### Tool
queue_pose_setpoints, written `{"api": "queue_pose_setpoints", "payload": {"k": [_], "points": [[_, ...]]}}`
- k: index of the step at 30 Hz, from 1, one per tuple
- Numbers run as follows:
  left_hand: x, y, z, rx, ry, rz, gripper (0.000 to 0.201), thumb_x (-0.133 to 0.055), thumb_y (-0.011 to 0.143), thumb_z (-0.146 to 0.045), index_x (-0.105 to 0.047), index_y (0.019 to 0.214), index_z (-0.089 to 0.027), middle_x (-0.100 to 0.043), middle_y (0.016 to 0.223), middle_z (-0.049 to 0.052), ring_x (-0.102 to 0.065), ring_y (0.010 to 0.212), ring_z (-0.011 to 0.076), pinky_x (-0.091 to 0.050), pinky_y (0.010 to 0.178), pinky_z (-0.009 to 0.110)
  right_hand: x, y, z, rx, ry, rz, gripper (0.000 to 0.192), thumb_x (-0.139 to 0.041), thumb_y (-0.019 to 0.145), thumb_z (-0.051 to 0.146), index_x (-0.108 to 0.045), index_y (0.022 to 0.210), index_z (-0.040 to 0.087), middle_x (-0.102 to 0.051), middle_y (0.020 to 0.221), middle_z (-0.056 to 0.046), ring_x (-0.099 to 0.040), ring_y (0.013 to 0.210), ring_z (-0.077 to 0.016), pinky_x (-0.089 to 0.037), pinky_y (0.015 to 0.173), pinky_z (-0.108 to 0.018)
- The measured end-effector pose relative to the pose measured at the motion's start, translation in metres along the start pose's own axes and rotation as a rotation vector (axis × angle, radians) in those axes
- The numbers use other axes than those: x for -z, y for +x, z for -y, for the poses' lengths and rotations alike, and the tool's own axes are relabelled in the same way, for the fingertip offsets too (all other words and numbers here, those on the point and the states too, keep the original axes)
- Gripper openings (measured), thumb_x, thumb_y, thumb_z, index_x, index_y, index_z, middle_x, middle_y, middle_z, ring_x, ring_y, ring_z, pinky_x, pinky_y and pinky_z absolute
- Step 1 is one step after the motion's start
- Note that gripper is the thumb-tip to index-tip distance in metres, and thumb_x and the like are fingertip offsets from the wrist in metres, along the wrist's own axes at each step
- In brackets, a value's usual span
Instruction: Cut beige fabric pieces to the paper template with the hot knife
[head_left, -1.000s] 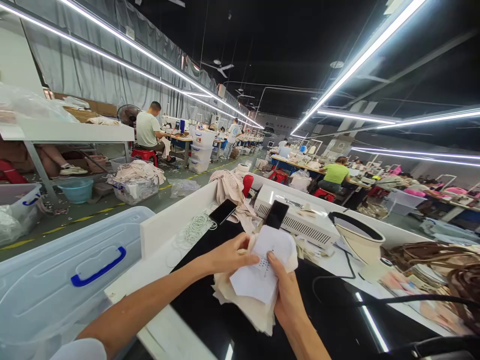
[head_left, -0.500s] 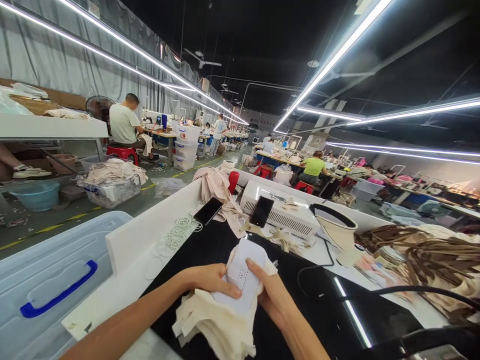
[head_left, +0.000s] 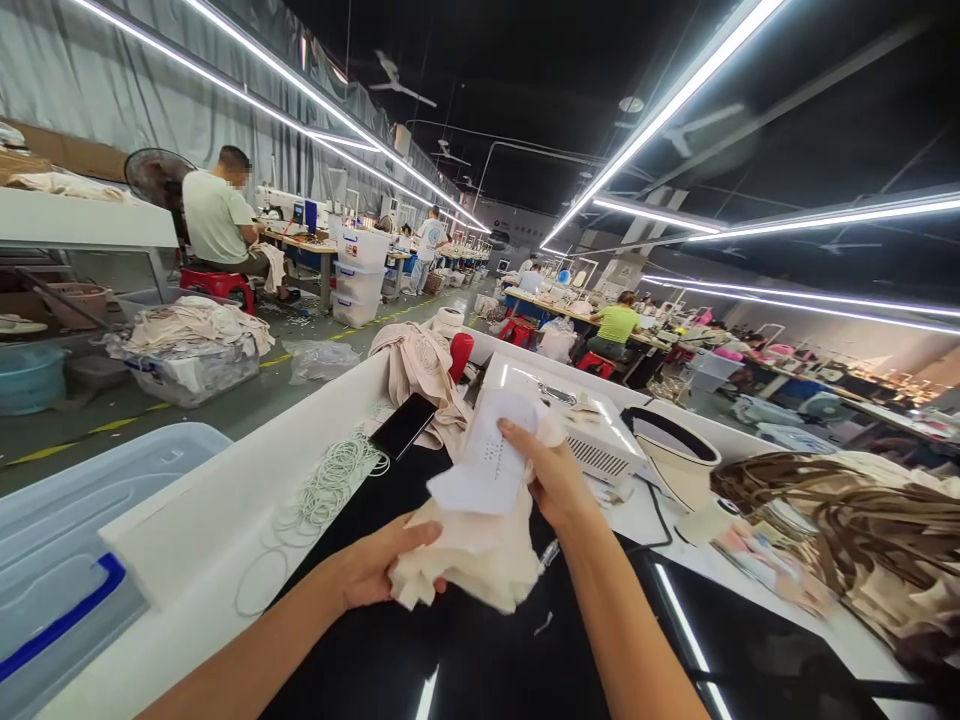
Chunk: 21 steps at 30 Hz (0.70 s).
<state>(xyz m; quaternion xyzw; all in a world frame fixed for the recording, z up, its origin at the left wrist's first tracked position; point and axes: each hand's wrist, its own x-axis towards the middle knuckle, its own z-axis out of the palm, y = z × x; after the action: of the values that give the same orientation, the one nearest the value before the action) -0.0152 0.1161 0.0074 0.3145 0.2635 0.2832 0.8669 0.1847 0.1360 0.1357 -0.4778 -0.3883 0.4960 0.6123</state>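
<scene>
Over the black glossy tabletop (head_left: 480, 660) I hold a stack of cream fabric pieces (head_left: 480, 555) with ragged lower edges. On top of the stack lies a white card (head_left: 487, 455) with rows of small dark marks. My right hand (head_left: 555, 465) is closed around the stack's right side, its thumb pressing the card. Lower down, my left hand (head_left: 390, 562) pinches the left edge of the fabric, thumb above and fingers below. The card's lower end stands a little off the cloth.
A black phone (head_left: 403, 425) and pale elastic loops (head_left: 330, 480) lie at left. Behind are pink-beige cloth (head_left: 424, 370) and a white vented machine (head_left: 600, 455). A visor (head_left: 671, 455) and brown strips (head_left: 847, 530) sit at right. A lidded bin (head_left: 150, 480) stands left; people sew beyond.
The stack and card have moved up and away from me with my right hand. My left hand has shifted from the card down to the fabric's left edge. The view has turned slightly.
</scene>
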Motion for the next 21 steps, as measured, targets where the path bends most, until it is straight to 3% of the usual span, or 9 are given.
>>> {"api": "queue_pose_setpoints", "payload": {"k": [3, 6, 9, 12, 16, 18, 21], "points": [[-0.006, -0.001, -0.004, -0.032, -0.084, -0.153, 0.06, -0.086, 0.072, -0.036, -0.056, 0.12, -0.017, -0.07, 0.097, 0.006, -0.064, 0.063, 0.0081, -0.055, 0.059, 0.018, -0.007, 0.038, 0.013, 0.086, 0.036, -0.019, 0.04, -0.089, 0.058, 0.028, -0.073, 0.095, 0.019, -0.078, 0.083, -0.003, -0.072, 0.073, -0.0224, -0.06, 0.067, -0.033], [-0.01, 0.0, -0.003, -0.007, -0.02, -0.116, 0.052, -0.079, 0.08, -0.032, -0.056, 0.124, -0.018, -0.069, 0.101, 0.006, -0.064, 0.065, 0.0082, -0.057, 0.061, 0.02, -0.015, 0.084, 0.026, 0.181, 0.078, -0.079, 0.035, -0.086, 0.061, 0.021, -0.073, 0.094, 0.02, -0.077, 0.08, 0.0, -0.071, 0.072, -0.0196, -0.06, 0.067, -0.032], [-0.013, 0.002, 0.002, 0.037, 0.073, -0.108, 0.044, -0.077, 0.08, -0.033, -0.059, 0.117, -0.015, -0.068, 0.099, 0.007, -0.065, 0.069, 0.0118, -0.06, 0.064, 0.029, -0.022, 0.132, 0.044, 0.259, 0.122, -0.178, 0.031, -0.081, 0.069, 0.015, -0.071, 0.097, 0.018, -0.075, 0.083, 0.001, -0.07, 0.071, -0.017, -0.059, 0.067, -0.03], [-0.014, 0.004, 0.008, 0.036, 0.127, -0.105, 0.038, -0.077, 0.079, -0.03, -0.061, 0.109, -0.014, -0.068, 0.094, 0.007, -0.064, 0.075, 0.0139, -0.06, 0.075, 0.037, -0.019, 0.178, 0.069, 0.34, 0.178, -0.322, 0.024, -0.07, 0.088, 0.023, -0.065, 0.11, 0.015, -0.071, 0.101, -0.004, -0.069, 0.08, -0.0152, -0.059, 0.071, -0.032], [-0.016, 0.003, 0.013, 0.044, 0.157, -0.104, 0.035, -0.077, 0.078, -0.031, -0.062, 0.104, -0.013, -0.068, 0.091, 0.008, -0.065, 0.079, 0.015, -0.057, 0.084, 0.04, 0.013, 0.224, 0.086, 0.447, 0.218, -0.53, 0.035, -0.061, 0.095, 0.034, -0.057, 0.126, 0.018, -0.062, 0.123, -0.008, -0.065, 0.101, -0.0212, -0.057, 0.084, -0.041], [-0.017, 0.003, 0.014, 0.044, 0.159, -0.111, 0.034, -0.077, 0.077, -0.031, -0.062, 0.102, -0.013, -0.068, 0.09, 0.007, -0.065, 0.079, 0.0153, -0.056, 0.083, 0.04, 0.04, 0.236, 0.077, 0.463, 0.195, -0.62, 0.039, -0.061, 0.094, 0.037, -0.056, 0.128, 0.018, -0.06, 0.127, -0.009, -0.063, 0.106, -0.0233, -0.056, 0.087, -0.045], [-0.019, 0.005, 0.016, 0.046, 0.161, -0.132, 0.034, -0.079, 0.075, -0.031, -0.063, 0.1, -0.013, -0.068, 0.088, 0.007, -0.065, 0.077, 0.0151, -0.056, 0.081, 0.039, 0.086, 0.242, 0.044, 0.473, 0.094, -0.674, 0.037, -0.06, 0.095, 0.038, -0.057, 0.126, 0.019, -0.06, 0.128, -0.009, -0.062, 0.107, -0.0236, -0.055, 0.089, -0.045]]}}
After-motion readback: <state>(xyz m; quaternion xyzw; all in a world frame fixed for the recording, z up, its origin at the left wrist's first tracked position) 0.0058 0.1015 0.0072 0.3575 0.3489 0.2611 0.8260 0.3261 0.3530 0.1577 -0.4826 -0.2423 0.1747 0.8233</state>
